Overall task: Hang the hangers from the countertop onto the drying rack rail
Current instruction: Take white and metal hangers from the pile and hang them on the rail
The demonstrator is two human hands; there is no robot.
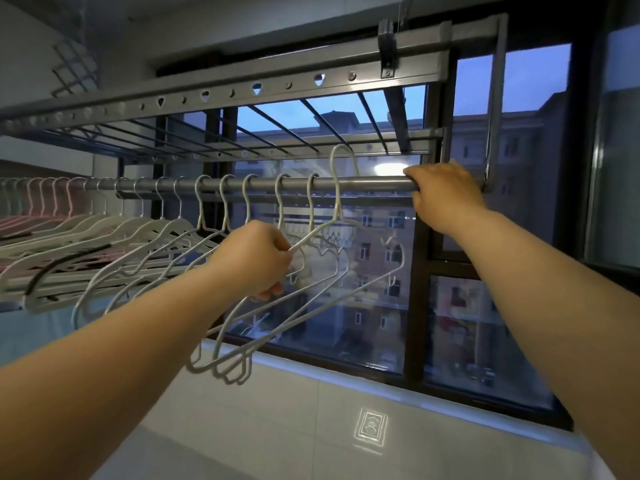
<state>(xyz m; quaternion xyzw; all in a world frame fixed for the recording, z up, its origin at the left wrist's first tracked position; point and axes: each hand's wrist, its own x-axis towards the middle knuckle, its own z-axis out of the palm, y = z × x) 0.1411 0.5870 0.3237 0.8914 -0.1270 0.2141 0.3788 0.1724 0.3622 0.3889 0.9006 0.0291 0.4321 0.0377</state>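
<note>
A grey round drying rack rail (367, 184) runs across the view at head height. Several white wire hangers (221, 209) hang on it by their hooks, with white and pink plastic ones further left. My left hand (259, 259) grips the shoulder of one white wire hanger (334, 202). That hanger's hook rises above the rail, to the right of the last hung hook, and does not rest on it. My right hand (443, 195) grips the rail near its right end. The countertop is out of view.
Above the rail sits the rack's perforated bar (242, 90) and a grid of thin rods. A dark-framed window (419, 306) stands right behind, with a white tiled sill (346, 410) below. The rack's end bracket (493, 98) hangs at the right.
</note>
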